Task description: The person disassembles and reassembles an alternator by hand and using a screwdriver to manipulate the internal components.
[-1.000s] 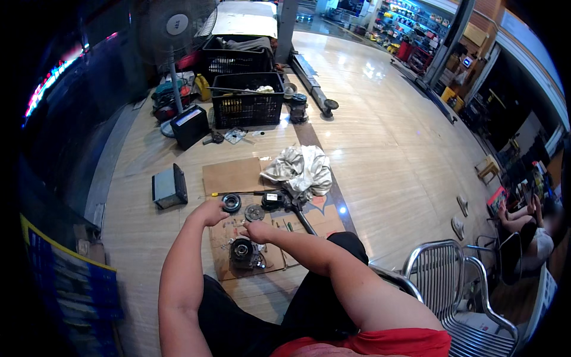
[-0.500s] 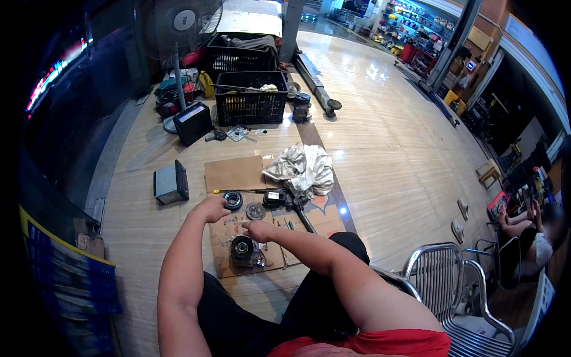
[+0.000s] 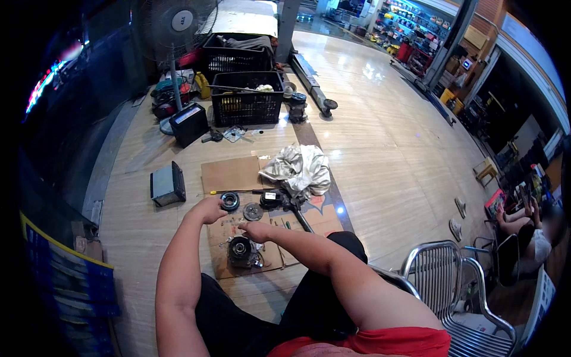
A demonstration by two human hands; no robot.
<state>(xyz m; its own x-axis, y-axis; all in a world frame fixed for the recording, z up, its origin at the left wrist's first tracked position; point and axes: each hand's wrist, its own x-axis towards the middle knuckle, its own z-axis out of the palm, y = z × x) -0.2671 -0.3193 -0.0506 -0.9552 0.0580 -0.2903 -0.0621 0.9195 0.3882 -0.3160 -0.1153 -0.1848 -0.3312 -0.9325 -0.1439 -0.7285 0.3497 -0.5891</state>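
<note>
My left hand (image 3: pixel 209 210) is at the near-left rim of a black ring-shaped pulley (image 3: pixel 229 201), its fingers curled against the edge. The pulley lies flat on brown cardboard (image 3: pixel 230 174). My right hand (image 3: pixel 257 231) is closed just above a compressor-like unit (image 3: pixel 240 249) with a round black front, fingertips together; whatever they pinch is too small to make out. Between the hands and slightly farther off lies a grey metal disc (image 3: pixel 253 212). Small loose parts are scattered around the unit. A black part with a white label (image 3: pixel 272 198) sits right of the disc.
A crumpled white cloth (image 3: pixel 300 171) lies beyond the parts. A metal box (image 3: pixel 168 184) stands at left; a black battery (image 3: pixel 189 124), a black crate (image 3: pixel 247 101) and a fan (image 3: pixel 180 24) are farther back. A metal chair (image 3: pixel 437 273) and a seated person (image 3: pixel 531 235) are at right.
The whole view has shifted slightly to the left. Both hands keep nearly the same places over the parts.
</note>
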